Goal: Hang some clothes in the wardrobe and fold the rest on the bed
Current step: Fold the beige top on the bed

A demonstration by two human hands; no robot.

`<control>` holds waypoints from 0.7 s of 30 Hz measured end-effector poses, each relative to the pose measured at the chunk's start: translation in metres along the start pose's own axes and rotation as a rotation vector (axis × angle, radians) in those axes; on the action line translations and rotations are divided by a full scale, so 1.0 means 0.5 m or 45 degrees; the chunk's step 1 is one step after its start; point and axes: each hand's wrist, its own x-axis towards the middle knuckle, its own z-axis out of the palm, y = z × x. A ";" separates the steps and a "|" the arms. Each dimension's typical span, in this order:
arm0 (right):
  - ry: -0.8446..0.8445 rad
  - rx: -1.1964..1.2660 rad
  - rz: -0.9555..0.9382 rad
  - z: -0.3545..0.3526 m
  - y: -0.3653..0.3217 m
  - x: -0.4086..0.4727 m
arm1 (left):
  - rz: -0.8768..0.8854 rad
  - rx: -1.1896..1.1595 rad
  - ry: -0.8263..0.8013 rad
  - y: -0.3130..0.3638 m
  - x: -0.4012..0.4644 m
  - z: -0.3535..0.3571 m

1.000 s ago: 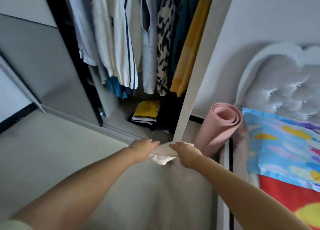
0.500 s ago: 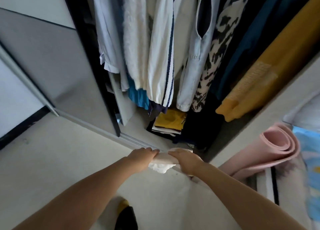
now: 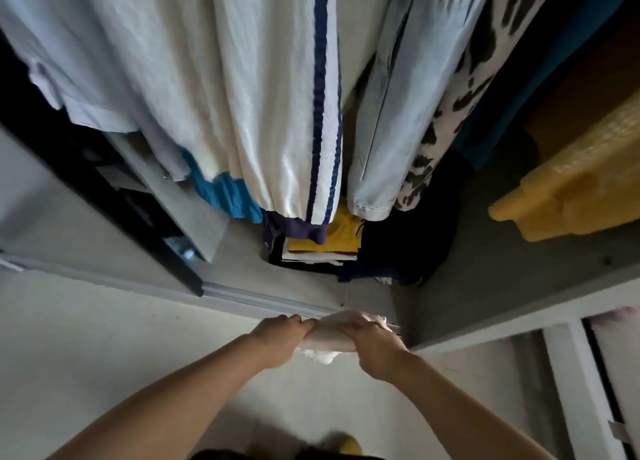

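Gripping pale cloth [image 3: 329,335], left hand [image 3: 280,336], right hand [image 3: 375,347]

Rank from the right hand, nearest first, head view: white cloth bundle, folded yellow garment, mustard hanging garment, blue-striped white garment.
1. white cloth bundle: gripped by the right hand.
2. folded yellow garment: wardrobe floor, straight ahead.
3. mustard hanging garment: far right.
4. blue-striped white garment: hanging up left; hem close to mustard's distance.

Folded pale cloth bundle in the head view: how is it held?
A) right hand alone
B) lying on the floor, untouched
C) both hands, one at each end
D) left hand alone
C: the left hand and the right hand each grip an end of the folded pale cloth bundle, in front of the open wardrobe.
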 end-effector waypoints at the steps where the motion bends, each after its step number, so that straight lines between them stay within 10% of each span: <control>1: 0.002 -0.001 -0.006 0.010 0.014 0.016 | -0.004 -0.004 -0.007 -0.006 0.022 0.013; 12: 0.490 -0.147 -0.155 0.116 0.182 0.485 | 0.095 0.328 1.101 -0.229 0.395 0.130; 21: 1.604 -0.520 -0.350 -0.055 0.204 0.629 | -0.069 0.308 1.647 -0.341 0.590 0.000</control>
